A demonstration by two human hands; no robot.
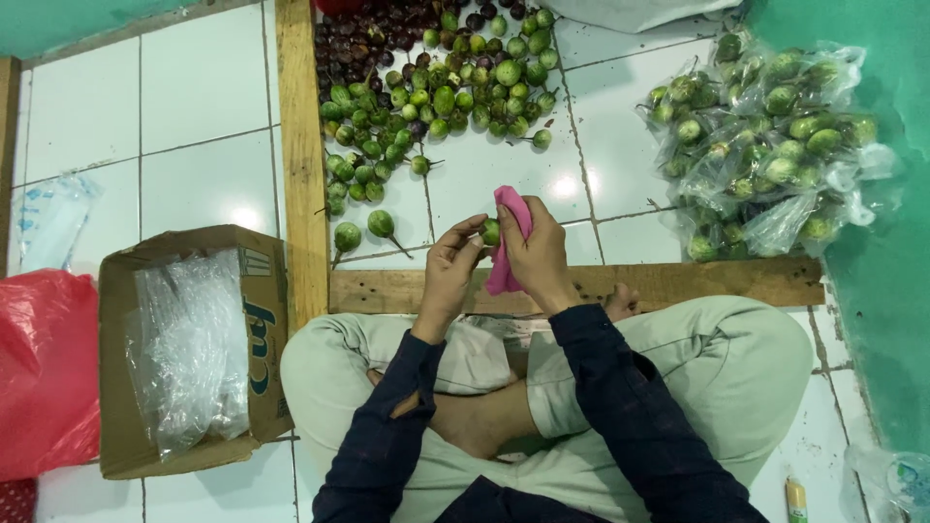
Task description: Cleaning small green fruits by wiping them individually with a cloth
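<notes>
Both hands, left hand (448, 266) and right hand (536, 257), gripping half-hidden green fruit (491, 231) and pink cloth (508, 242).

Small green eggplant (491, 231) against pink cloth (508, 242)

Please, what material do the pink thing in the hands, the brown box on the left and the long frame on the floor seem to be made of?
The pink cloth, held by the right hand, looks like soft matte fabric: it folds and drapes. The box seems plain brown cardboard, with bent flaps and thin edges. The frame looks like unpainted wood, with visible grain and knots.
</notes>
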